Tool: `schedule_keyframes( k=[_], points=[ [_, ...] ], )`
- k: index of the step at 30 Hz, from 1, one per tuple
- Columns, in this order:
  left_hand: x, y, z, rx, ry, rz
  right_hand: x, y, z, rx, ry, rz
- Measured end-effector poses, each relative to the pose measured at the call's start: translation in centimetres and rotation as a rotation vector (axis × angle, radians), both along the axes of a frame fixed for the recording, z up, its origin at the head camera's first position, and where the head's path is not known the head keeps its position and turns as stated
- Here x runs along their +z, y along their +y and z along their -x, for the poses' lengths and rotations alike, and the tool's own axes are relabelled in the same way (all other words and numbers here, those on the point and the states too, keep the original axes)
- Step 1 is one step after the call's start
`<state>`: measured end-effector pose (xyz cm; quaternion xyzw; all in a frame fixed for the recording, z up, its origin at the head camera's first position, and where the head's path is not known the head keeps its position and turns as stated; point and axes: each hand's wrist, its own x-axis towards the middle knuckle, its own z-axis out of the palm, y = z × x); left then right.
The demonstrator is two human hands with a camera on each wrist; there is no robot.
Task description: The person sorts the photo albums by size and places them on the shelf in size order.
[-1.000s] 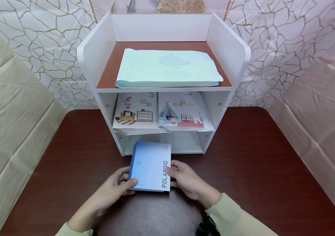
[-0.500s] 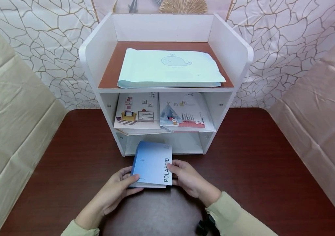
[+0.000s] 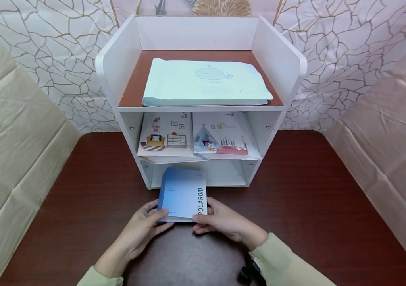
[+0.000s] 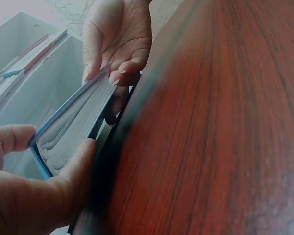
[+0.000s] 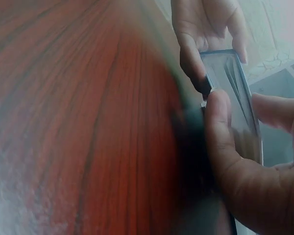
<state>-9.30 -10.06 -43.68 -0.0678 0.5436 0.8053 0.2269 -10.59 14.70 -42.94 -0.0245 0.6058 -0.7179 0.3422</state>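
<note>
A blue photo album [image 3: 183, 194] marked POLAROID lies between both hands in the head view, its far end inside the mouth of the bottom shelf compartment. My left hand [image 3: 142, 226] grips the near left corner, thumb on the cover and fingers below. At the near right corner, my right hand [image 3: 224, 220] pinches the album with its thumb on top. From the left wrist, the page edges of the album [image 4: 73, 122] show between its covers, with my right hand [image 4: 120, 39] at the far end. Clear page sleeves fill the album [image 5: 235, 93] in the right wrist view.
The white shelf unit [image 3: 117, 71] stands at the back of the dark wooden table [image 3: 313, 206]. A flat pale package [image 3: 206, 83] with a whale drawing lies on top. Illustrated books [image 3: 220, 137] fill the middle shelf. Beige cloth walls [image 3: 13, 159] flank the table.
The album has shifted slightly away from the person, its far end further into the bottom compartment. My right hand's grip has slid from the right side down to the near right corner.
</note>
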Motion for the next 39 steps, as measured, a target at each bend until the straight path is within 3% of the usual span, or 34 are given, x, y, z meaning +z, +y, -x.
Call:
schedule_keyframes(
  k=[6,13,20,39],
  points=[
    [-0.3,-0.1,0.3,-0.004,0.005,-0.031,-0.2,-0.1,0.4,-0.015,0.04,-0.007],
    [-0.6,-0.3,1.0,0.081,0.008,-0.009,-0.4,-1.2,1.0,-0.072,0.139,-0.177],
    [-0.7,-0.5,1.8,0.098,0.006,0.037,-0.3,-2.2,1.6,-0.137,0.191,-0.303],
    [-1.1,-1.1,4.2,0.084,-0.026,0.004,-0.6,-3.4,3.7,-0.215,0.222,-0.36]
  ],
)
